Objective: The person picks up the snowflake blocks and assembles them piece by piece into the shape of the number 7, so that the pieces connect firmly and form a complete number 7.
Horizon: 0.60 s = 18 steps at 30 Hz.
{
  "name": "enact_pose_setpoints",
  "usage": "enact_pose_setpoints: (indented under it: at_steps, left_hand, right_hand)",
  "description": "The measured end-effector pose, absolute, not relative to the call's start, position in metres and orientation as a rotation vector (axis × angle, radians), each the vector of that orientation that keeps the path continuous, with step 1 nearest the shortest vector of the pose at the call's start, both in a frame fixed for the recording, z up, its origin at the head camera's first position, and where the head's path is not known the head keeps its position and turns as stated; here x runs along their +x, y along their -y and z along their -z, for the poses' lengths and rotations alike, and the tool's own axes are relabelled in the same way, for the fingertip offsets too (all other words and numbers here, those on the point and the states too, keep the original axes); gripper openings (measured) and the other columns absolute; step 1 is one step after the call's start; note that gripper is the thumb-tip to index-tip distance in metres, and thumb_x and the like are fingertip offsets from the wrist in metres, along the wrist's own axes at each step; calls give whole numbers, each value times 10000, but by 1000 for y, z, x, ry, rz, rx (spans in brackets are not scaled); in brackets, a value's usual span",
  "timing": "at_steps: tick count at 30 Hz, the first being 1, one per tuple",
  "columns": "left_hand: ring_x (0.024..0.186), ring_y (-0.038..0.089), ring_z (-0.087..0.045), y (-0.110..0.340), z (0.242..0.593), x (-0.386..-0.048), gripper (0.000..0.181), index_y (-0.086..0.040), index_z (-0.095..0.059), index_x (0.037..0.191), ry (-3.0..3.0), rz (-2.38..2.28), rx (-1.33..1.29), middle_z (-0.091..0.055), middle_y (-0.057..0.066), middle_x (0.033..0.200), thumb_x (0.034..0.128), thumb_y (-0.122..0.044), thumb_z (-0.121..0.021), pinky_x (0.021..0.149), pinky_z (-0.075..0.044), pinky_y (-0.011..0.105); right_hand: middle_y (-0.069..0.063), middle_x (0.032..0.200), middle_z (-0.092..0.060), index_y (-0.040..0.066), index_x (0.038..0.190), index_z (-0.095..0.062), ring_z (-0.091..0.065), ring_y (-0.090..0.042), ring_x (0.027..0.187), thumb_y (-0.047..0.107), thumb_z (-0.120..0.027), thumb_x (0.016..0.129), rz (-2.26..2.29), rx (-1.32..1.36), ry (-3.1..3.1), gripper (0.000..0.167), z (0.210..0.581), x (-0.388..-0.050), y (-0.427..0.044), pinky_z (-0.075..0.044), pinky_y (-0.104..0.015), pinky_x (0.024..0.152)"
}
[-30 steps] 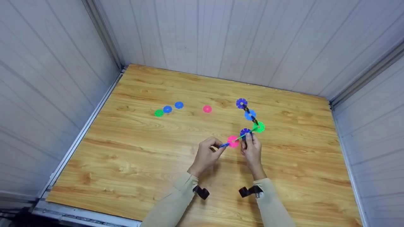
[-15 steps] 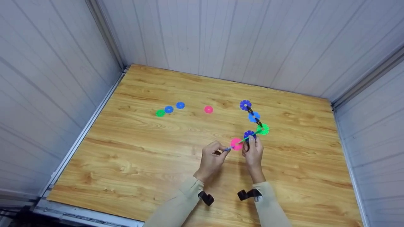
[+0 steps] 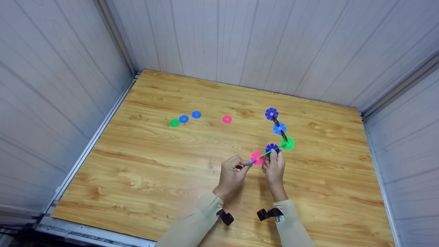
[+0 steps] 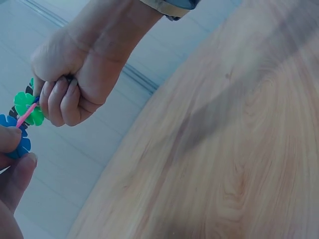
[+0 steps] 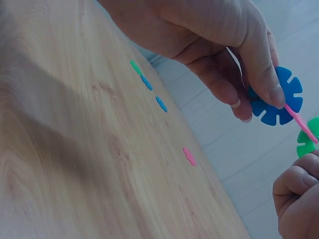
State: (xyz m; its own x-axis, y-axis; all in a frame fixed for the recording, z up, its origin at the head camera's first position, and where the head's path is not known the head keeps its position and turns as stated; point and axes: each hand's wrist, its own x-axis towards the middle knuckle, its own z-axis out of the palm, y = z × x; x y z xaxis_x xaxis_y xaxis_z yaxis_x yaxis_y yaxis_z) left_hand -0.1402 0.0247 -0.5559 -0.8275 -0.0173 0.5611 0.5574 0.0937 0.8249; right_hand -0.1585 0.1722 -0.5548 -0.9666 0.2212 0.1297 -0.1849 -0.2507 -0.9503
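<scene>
In the head view a chain of slotted discs hangs above the table. My left hand (image 3: 233,175) pinches a blue disc (image 3: 249,163) at the chain's near-left end; the left hand's fingertips also press this blue disc (image 5: 290,92) in the right wrist view. Joined to it is a pink disc (image 3: 257,158), then a green one seen edge-on. My right hand (image 3: 275,169) grips the chain by a dark blue disc (image 3: 272,149). Beyond it run a green disc (image 3: 288,143), a light blue disc (image 3: 279,128) and a purple disc (image 3: 271,114), with dark edge-on pieces between.
Loose discs lie flat on the wooden table (image 3: 137,171): a pink one (image 3: 227,119), a blue one (image 3: 196,114), another blue one (image 3: 184,119) and a green one (image 3: 174,123). Pale panel walls stand at the back, left and right.
Both hands have shifted slightly right and nearer in the head view, keeping their grips. The chain's far end has swung right, and the blue disc's edge sits closer against the pink disc.
</scene>
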Motion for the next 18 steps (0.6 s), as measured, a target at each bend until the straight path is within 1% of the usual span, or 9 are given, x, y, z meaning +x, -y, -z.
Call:
enact_pose_setpoints:
  at_steps: [5,11,15,18]
  left_hand:
    - [609,250,-653,-27,575,-149,132,3,-695,732,1963,1775,-534,-670,89,712,791,77,-786,555,-570,333]
    - [679,129,-642,-20,578,-154,158,-67,-679,731,2059,1751,-626,-681,6,774,849,-53,-784,563,-546,239]
    - [747,80,-629,-16,576,-161,125,-88,-673,794,2156,1689,-680,-667,-14,830,880,-92,-763,579,-532,203]
    - [774,83,-631,-11,576,-169,71,-76,-679,878,2250,1640,-743,-659,8,887,883,-47,-743,603,-532,191]
  right_hand:
    - [29,565,-348,35,887,-394,-309,-43,415,177,-337,1089,-2271,-69,1816,253,555,-160,-176,-266,-170,387]
    - [11,558,-351,21,890,-399,-302,-63,419,189,-341,1091,-2292,-90,1832,268,560,-161,-180,-256,-185,396]
    - [11,554,-360,10,886,-409,-307,-63,423,195,-358,1090,-2327,-83,1802,280,561,-165,-184,-254,-191,402]
    - [12,562,-372,13,874,-407,-315,-58,428,200,-367,1089,-2325,-79,1789,288,561,-167,-186,-256,-190,403]
